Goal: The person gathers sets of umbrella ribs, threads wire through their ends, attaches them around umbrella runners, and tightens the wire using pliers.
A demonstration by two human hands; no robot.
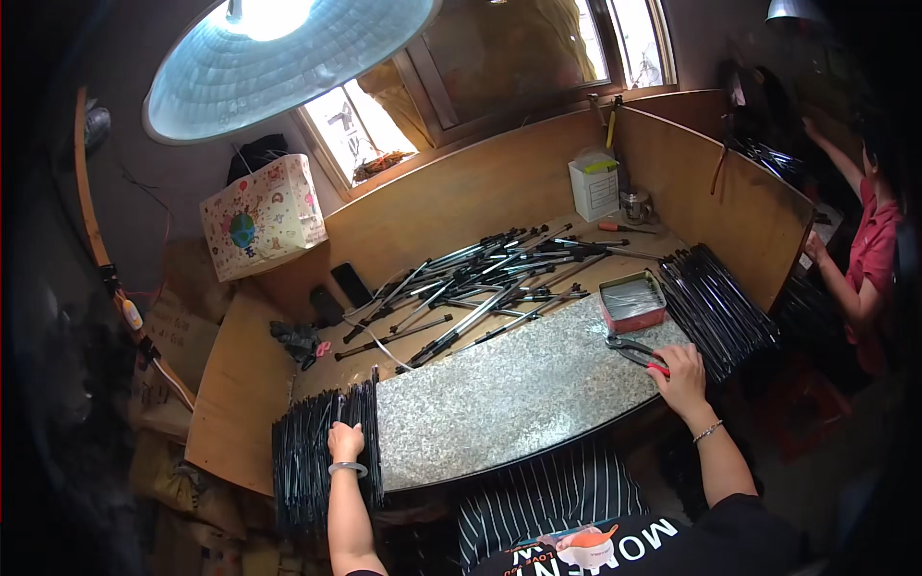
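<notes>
Red-handled pliers (624,345), one pair, occupy the closed right grip (684,378); left grip (346,441), at one of two rod-stacks (300,451), unclear.

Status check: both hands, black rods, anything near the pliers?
Left hand at left bundle of black rods, grip unclear. Right hand holding red-handled pliers at slab's right end. Red tin just beyond pliers' head.

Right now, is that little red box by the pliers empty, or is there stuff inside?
There's stuff in it: the red box is open on top, and thin silvery pieces show inside.
</notes>
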